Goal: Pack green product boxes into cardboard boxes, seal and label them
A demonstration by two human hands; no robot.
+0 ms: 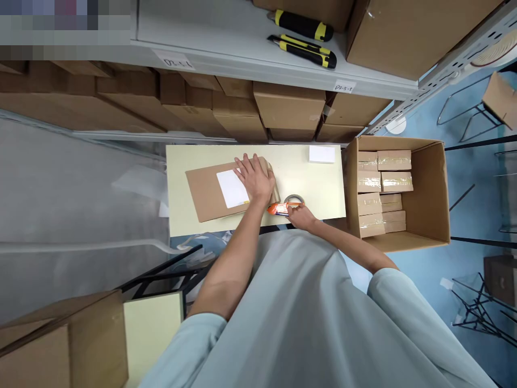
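– Grey shelving (242,56) across the top of the frame, with two black-and-yellow cutters (305,26) lying on it; below, in the centre, a pale desk (323,180). And on that desk?

– Cardboard package (202,196) on the left half, lying flat and slightly askew, with a white label (232,189) on top.

– Left hand (255,180)?

– Laid palm-down over the right part of the package, fingers spread, covering one edge of the label. Apparently steadying rather than gripping.

– Right hand (302,217)?

– To the right, by the front edge of the desk, fingers closed around the end of an orange tool (278,208). Too small to name exactly. Pointing left, toward the near right corner of the package; touching or just short, cannot tell. Just beyond it, a grey ring (293,196), partly hidden.

– Likely to handle how?

– Probably light, stiff along the edges, softer in the middle, and smooth enough to slide when nudged. Best pinned with a flat palm, or lifted by both short ends, clear of the label.

– Anything else around?

– Small white box (322,154) at the upper right of the desk; beyond, right of centre, an open carton (430,188) with small taped boxes (393,160) inside.
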